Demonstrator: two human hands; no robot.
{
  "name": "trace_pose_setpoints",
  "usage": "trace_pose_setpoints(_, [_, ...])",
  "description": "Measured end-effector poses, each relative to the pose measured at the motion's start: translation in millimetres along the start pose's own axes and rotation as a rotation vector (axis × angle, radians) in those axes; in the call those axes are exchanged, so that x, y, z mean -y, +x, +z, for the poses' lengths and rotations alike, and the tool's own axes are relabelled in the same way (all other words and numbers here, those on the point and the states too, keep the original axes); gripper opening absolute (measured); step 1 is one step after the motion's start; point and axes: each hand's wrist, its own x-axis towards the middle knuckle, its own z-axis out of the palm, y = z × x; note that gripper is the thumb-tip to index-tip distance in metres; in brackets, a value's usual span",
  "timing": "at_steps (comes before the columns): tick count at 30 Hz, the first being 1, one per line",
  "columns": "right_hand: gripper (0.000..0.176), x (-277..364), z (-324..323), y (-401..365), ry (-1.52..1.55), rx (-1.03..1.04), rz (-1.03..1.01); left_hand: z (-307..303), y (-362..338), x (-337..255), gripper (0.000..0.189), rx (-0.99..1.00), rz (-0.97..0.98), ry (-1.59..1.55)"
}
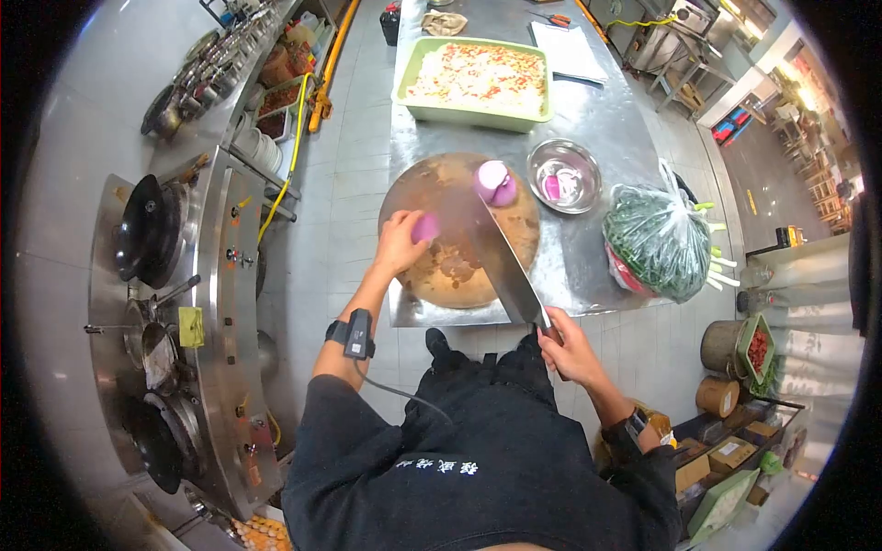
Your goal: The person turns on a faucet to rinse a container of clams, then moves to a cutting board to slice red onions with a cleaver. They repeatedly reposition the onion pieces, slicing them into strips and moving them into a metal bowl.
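My right hand (570,349) is closed round the handle of a cleaver (507,271). Its broad blade slants up and left across a round wooden chopping board (455,285), the far part blurred by motion. On the board's left half, my left hand (401,242) grips a purple piece of red onion (424,228) at its fingertips. More red onion (494,188), with a pale cut face, rests near the board's upper right, close to the blade's far end. A steel bowl (588,197) beside the board holds a small purple piece.
A green tub (473,117) of pale food with red bits stands behind the board. Leafy greens in a plastic bag (657,243) lie at the table's right edge. White paper (570,53) is farther back. A stove with woks (152,230) runs along the left.
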Motion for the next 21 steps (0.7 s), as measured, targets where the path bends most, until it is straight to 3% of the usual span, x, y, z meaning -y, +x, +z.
trace_pose_setpoints(6, [0.040,-3,26,34,-0.140,0.006,-0.025,-5,14,-17,0.054,0.110,-0.035,0.071])
trace_pose_setpoints(10, [0.040,-7,9,46,-0.216,0.063,0.063,-6,7,-22,0.056,0.127,0.047,0.093])
trace_pose_setpoints(14, [0.055,-4,-10,39,-0.161,0.118,0.024,-9,-4,-38,0.057,0.238,-0.018,0.080])
trace_pose_setpoints(16, [0.061,-14,-21,43,-0.243,0.123,0.114,-8,-4,-39,0.056,0.277,0.015,0.056])
trace_pose_setpoints(17, [0.065,-23,-28,45,-0.286,0.128,0.167,-6,-3,-40,0.057,0.294,-0.020,0.154])
trace_pose_setpoints(18, [0.067,-38,-37,51,-0.289,0.104,0.044,-17,-2,-55,0.058,0.321,-0.059,0.249])
trace_pose_setpoints(21, [0.066,-25,-48,58,-0.225,0.089,0.133,-36,12,-85,0.065,0.476,-0.116,0.394])
